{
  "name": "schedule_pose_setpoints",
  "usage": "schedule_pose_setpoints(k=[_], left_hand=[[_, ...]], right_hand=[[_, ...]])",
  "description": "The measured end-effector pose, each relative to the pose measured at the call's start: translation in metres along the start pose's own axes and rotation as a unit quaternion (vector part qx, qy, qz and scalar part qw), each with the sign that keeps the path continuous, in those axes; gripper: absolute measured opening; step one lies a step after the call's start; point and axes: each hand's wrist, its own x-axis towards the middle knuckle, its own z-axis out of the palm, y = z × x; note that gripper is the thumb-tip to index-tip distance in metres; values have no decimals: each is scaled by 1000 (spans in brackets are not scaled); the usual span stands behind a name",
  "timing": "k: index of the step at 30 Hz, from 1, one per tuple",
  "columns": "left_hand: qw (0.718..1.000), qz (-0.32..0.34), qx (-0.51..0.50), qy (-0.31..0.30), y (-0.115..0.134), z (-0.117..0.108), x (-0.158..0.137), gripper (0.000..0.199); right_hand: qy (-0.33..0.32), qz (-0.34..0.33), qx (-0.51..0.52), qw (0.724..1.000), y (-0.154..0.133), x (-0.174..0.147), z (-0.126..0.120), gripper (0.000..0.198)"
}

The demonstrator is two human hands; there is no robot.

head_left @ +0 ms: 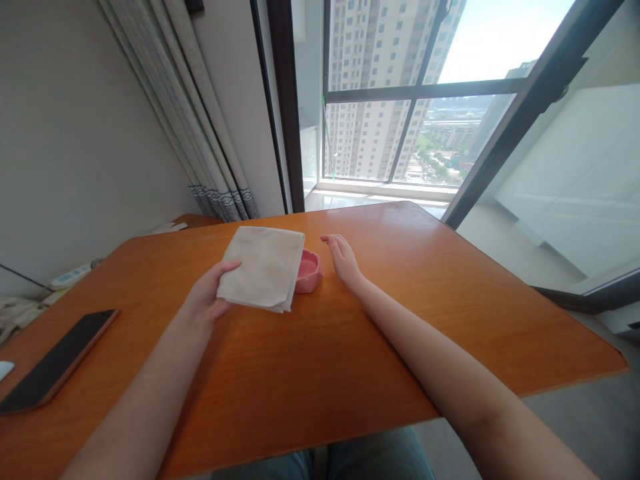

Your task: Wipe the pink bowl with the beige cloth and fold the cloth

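My left hand (213,290) grips the left edge of a folded, off-white cloth (263,268), thumb on top and the other fingers underneath. The cloth is held above the wooden table and covers the left part of a pink bowl-like dish (310,272) with an angular rim. To the right of that dish is my right hand (343,259), its fingers stretched out and holding nothing. A small gap separates it from the dish.
On the table (400,320) at the left lies a dark tablet-like device (65,357) with a pinkish edge. Beyond the left edge sit a white remote-like object (75,275) and some fabric (20,313). Grey curtains (215,133) and a window stand past the far edge.
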Motion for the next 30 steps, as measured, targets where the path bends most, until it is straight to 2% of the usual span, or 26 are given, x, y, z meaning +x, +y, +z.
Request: schedule_pose_setpoints(k=[2, 3, 5, 6, 8, 10, 11, 13, 15, 16, 17, 18, 19, 20, 22, 23, 24, 26, 30], left_hand=[[998, -21, -43, -37, -8, 23, 17, 38], [997, -28, -53, -53, -12, 33, 25, 39], [996, -7, -50, -71, -23, 48, 39, 38], [996, 10, -38, -78, -29, 54, 43, 38], [996, 53, 11, -75, -42, 59, 49, 40], [990, 119, 74, -26, -55, 58, 50, 38], [980, 164, 108, 16, -61, 57, 49, 34], [944, 255, 184, 100, -73, 51, 48, 29], [911, 290, 258, 141, -84, 44, 50, 29], [905, 279, 288, 142, -88, 41, 52, 32], [905, 256, 312, 130, -93, 38, 55, 36], [906, 232, 337, 109, -96, 36, 58, 39], [902, 213, 365, 84, -99, 34, 60, 41], [892, 203, 399, 61, -101, 32, 62, 41], [861, 200, 466, 34, -103, 32, 63, 38], [848, 200, 489, 33, -104, 32, 62, 38], [842, 199, 500, 40, -104, 33, 60, 38], [842, 199, 498, 53, -103, 34, 58, 37], [880, 218, 421, 37, -102, 32, 58, 36]], right_hand=[[-52, 60, 87, 993, -13, 3, -4, 64], [-92, 110, 141, 979, -19, 4, -4, 71], [-150, 198, 251, 936, -29, 4, -4, 75], [-161, 226, 296, 914, -34, 4, -4, 70], [-173, 261, 347, 884, -40, 1, -1, 47], [-174, 284, 348, 876, -43, -1, 1, 32], [-149, 285, 337, 885, -43, -2, 1, 30], [-45, 236, 295, 925, -43, -1, 0, 24], [63, 132, 212, 966, -44, 0, -3, 21], [90, 67, 152, 982, -45, 0, -6, 22], [87, 1, 80, 993, -47, 0, -9, 25], [54, -64, 2, 996, -49, -2, -11, 28], [-6, -123, -76, 989, -51, -4, -13, 30], [-85, -169, -148, 971, -53, -8, -15, 30], [-237, -220, -259, 910, -55, -16, -14, 25], [-287, -229, -297, 882, -55, -20, -12, 21], [-314, -232, -325, 861, -54, -25, -10, 18], [-326, -237, -364, 840, -52, -31, -6, 14], [-313, -263, -413, 814, -43, -35, -2, 18]])
